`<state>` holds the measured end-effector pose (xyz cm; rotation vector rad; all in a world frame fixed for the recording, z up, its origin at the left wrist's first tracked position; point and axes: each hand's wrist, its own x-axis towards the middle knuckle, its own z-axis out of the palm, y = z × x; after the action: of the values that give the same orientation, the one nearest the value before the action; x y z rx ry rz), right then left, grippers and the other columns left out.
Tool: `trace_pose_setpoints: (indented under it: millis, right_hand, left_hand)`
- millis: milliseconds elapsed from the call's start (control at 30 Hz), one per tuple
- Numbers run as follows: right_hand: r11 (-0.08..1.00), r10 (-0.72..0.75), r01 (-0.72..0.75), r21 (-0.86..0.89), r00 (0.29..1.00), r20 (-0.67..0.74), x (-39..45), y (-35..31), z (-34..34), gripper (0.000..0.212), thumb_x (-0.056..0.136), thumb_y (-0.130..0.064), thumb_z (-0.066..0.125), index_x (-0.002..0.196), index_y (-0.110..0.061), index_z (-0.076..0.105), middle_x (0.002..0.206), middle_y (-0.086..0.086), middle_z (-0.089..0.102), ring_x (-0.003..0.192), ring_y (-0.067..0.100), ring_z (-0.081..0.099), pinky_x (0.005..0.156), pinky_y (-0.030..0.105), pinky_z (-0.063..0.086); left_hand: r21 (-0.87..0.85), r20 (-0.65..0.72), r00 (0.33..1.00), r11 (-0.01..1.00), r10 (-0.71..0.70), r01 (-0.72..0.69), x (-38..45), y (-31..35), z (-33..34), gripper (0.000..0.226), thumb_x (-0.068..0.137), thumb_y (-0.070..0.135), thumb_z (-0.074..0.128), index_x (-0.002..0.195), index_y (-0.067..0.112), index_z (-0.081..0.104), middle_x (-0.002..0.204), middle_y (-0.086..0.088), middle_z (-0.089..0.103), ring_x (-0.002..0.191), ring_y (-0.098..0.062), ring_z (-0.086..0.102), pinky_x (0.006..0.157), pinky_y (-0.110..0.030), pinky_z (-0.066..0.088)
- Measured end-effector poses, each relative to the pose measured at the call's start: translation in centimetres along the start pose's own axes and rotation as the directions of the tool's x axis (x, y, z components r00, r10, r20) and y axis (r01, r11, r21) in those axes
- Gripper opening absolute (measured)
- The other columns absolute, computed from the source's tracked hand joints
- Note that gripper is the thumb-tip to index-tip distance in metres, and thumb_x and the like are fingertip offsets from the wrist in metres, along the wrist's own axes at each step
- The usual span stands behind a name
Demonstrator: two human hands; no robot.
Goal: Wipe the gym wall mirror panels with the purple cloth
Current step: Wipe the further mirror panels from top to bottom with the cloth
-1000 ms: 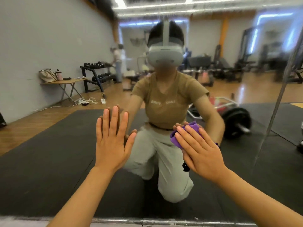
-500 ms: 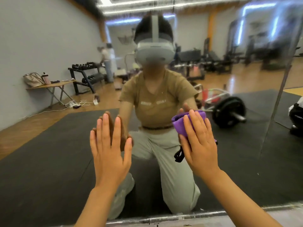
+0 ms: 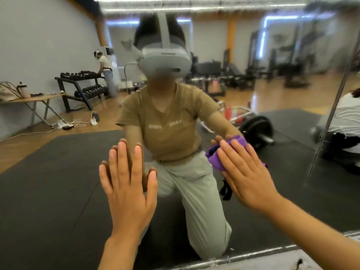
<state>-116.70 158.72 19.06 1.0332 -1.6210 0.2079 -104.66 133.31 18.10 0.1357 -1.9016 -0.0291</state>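
Left hand [image 3: 126, 191] is flat on the mirror panel [image 3: 58, 182], fingers straight and spread, holding nothing. Right hand [image 3: 247, 172] presses the purple cloth [image 3: 216, 154] against the glass with straight fingers laid over it; the cloth is bunched under the palm and fingers, poking out at the top and left. A dark strap [image 3: 226, 190] hangs just below that hand in the reflection.

The glass shows the person kneeling on a black floor mat [image 3: 48, 211], tan shirt, pale trousers, grey headset. Behind, in the reflection: a dumbbell rack [image 3: 81, 88] by the wall with another person [image 3: 106, 75] bent over it, a folding worktop [image 3: 37, 98] carrying a bag and a bottle, white cables and a power strip [image 3: 64, 124] on the wood floor. A loaded barbell [image 3: 257, 127] lies right behind the cloth hand's reflection. To the right, a metal seam [image 3: 331, 114] splits this panel from the next one, where someone in a white top [image 3: 346, 117] crouches. The mirror's lower frame [image 3: 243, 256] runs along the bottom edge, close under the right forearm.
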Motion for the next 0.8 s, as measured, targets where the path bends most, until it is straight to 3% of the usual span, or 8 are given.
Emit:
trace_pose_setpoints:
  millis: [167, 300, 367, 433, 533, 600, 700, 800]
  right_hand:
    - [0.998, 0.057, -0.053, 0.033, 0.991, -0.124, 10.6, 3.0, -2.6, 0.049, 0.107, -0.017, 0.043, 0.152, -0.001, 0.035, 0.159, 0.017, 0.034, 0.149, 0.033, 0.027, 0.125, 0.048, 0.017]
    - [0.989, 0.145, -0.140, 0.039, 0.960, -0.238, 10.9, 2.4, -2.0, 0.051, 0.103, -0.015, 0.049, 0.152, -0.002, 0.037, 0.157, 0.018, 0.037, 0.149, 0.034, 0.029, 0.125, 0.049, 0.015]
    - [0.995, 0.102, -0.099, 0.025, 0.975, -0.198, 7.3, 0.4, -0.3, 0.057, 0.103, -0.017, 0.047, 0.156, -0.007, 0.030, 0.162, 0.011, 0.030, 0.153, 0.029, 0.021, 0.126, 0.047, 0.011]
    - [0.997, -0.079, 0.078, -0.024, 0.996, -0.052, 1.4, -1.5, 1.5, 0.060, 0.104, -0.021, 0.042, 0.160, -0.013, 0.022, 0.168, 0.005, 0.017, 0.156, 0.024, 0.014, 0.126, 0.045, 0.008]
    - [0.929, -0.331, 0.358, -0.096, 0.918, 0.216, -7.2, -1.9, 2.7, 0.062, 0.104, -0.019, 0.031, 0.163, -0.014, 0.010, 0.170, 0.002, 0.003, 0.157, 0.021, 0.007, 0.127, 0.041, 0.003]
    - [0.885, -0.392, 0.444, -0.138, 0.872, 0.293, -9.2, -1.4, 2.4, 0.063, 0.103, -0.014, 0.027, 0.163, -0.012, 0.006, 0.170, 0.003, -0.001, 0.157, 0.020, 0.002, 0.127, 0.040, 0.000]
    - [0.873, -0.418, 0.470, -0.132, 0.859, 0.295, -7.5, -0.2, 1.6, 0.065, 0.101, -0.013, 0.028, 0.162, -0.011, 0.006, 0.170, 0.003, 0.000, 0.157, 0.019, 0.002, 0.127, 0.038, 0.000]
    - [0.952, -0.289, 0.297, -0.076, 0.953, 0.096, -2.2, 1.5, 0.4, 0.059, 0.106, -0.018, 0.031, 0.161, -0.012, 0.014, 0.170, 0.005, 0.009, 0.156, 0.021, 0.010, 0.127, 0.040, 0.008]
  left_hand:
    - [-0.022, 0.032, 0.999, 0.999, -0.022, 0.023, 0.1, 0.2, -0.5, 0.063, 0.102, 0.035, 0.039, 0.158, 0.011, 0.022, 0.169, 0.004, -0.009, 0.156, -0.020, -0.004, 0.125, -0.047, -0.005]
    - [-0.043, 0.050, 0.998, 0.999, -0.028, 0.030, 0.1, 0.3, -1.0, 0.062, 0.102, 0.033, 0.038, 0.159, 0.014, 0.020, 0.169, 0.005, -0.009, 0.156, -0.019, -0.003, 0.125, -0.045, -0.006]
    - [-0.048, 0.055, 0.998, 0.998, -0.029, 0.032, 0.0, 0.3, -1.1, 0.062, 0.102, 0.032, 0.037, 0.159, 0.015, 0.019, 0.169, 0.005, -0.008, 0.156, -0.020, -0.002, 0.125, -0.044, -0.005]
    - [-0.053, 0.054, 0.998, 0.998, -0.031, 0.033, 0.0, 0.2, -1.1, 0.062, 0.102, 0.032, 0.038, 0.159, 0.015, 0.019, 0.169, 0.005, -0.007, 0.156, -0.020, -0.002, 0.125, -0.044, -0.006]
    - [-0.049, 0.047, 0.998, 0.998, -0.037, 0.040, 0.0, 0.3, -1.0, 0.063, 0.102, 0.033, 0.038, 0.159, 0.014, 0.020, 0.169, 0.004, -0.007, 0.156, -0.020, -0.002, 0.125, -0.045, -0.006]
    - [-0.050, 0.040, 0.998, 0.998, -0.041, 0.043, 0.0, 0.4, -0.9, 0.063, 0.102, 0.033, 0.039, 0.158, 0.013, 0.020, 0.169, 0.004, -0.007, 0.156, -0.020, -0.002, 0.125, -0.045, -0.006]
    - [-0.049, 0.040, 0.998, 0.998, -0.046, 0.048, 0.0, 0.5, -0.8, 0.062, 0.102, 0.033, 0.039, 0.158, 0.013, 0.021, 0.169, 0.003, -0.007, 0.156, -0.021, -0.002, 0.125, -0.046, -0.006]
    - [-0.061, 0.037, 0.998, 0.996, -0.055, 0.057, 0.1, 0.6, -0.7, 0.062, 0.102, 0.033, 0.039, 0.158, 0.013, 0.021, 0.169, 0.005, -0.008, 0.156, -0.020, -0.002, 0.125, -0.045, -0.007]
